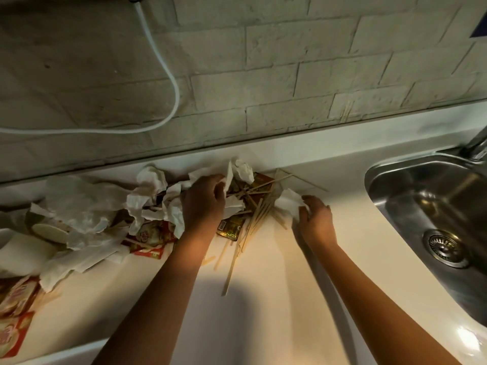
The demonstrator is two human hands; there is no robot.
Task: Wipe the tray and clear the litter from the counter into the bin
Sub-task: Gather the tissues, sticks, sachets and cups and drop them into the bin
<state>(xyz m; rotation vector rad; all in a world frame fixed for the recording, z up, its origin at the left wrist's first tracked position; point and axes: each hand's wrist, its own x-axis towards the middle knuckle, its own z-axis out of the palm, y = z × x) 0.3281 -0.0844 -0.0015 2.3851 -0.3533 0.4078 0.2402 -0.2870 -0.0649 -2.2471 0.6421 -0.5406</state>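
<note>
Litter lies heaped along the back of the white counter (263, 299): crumpled white tissues (150, 185), red and yellow sachets (150, 239), and several wooden stir sticks (257, 218). My left hand (203, 204) rests on the middle of the heap, its fingers closed on a crumpled tissue (232, 180). Just right of the sticks, my right hand (315, 219) pinches a small white tissue (288, 204). No tray or bin is in view.
A steel sink (432, 206) with a drain sits at the right, a tap base above it. Paper cups (50, 233) and more sachets (15, 312) lie at the far left. A white cable hangs on the brick wall behind.
</note>
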